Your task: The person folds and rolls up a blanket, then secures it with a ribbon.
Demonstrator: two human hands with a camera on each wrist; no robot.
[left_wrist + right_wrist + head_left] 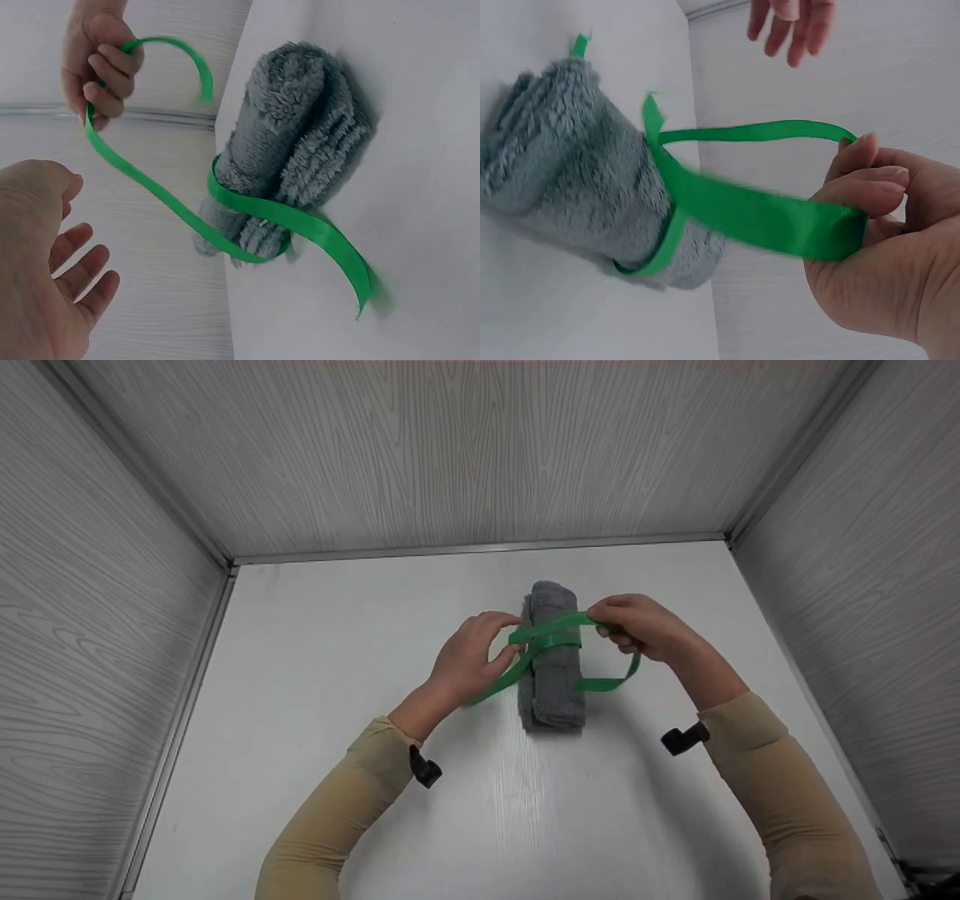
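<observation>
Rolled grey towel (pixel 553 660) lay mid-table (pixel 315 675) with green ribbon (pixel 551 640) wrapped round its middle — right hand (pixel 641 626) pinched a ribbon loop in curled fingers just right of the roll — left hand (pixel 469 656) hovered beside it, fingers relaxed, holding nothing.

R hand (pixel 885 247) pinches green ribbon (pixel 757 214), looped w/ other end round rolled grey towel (pixel 570 172) on white counter (pixel 547 315); L hand (pixel 791 22) hovers above, fingers relaxed.

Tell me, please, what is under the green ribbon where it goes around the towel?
Under the green ribbon is the rolled grey towel, lying on the white table. The ribbon's run beneath the towel is hidden. The right hand pinches one ribbon end.
</observation>
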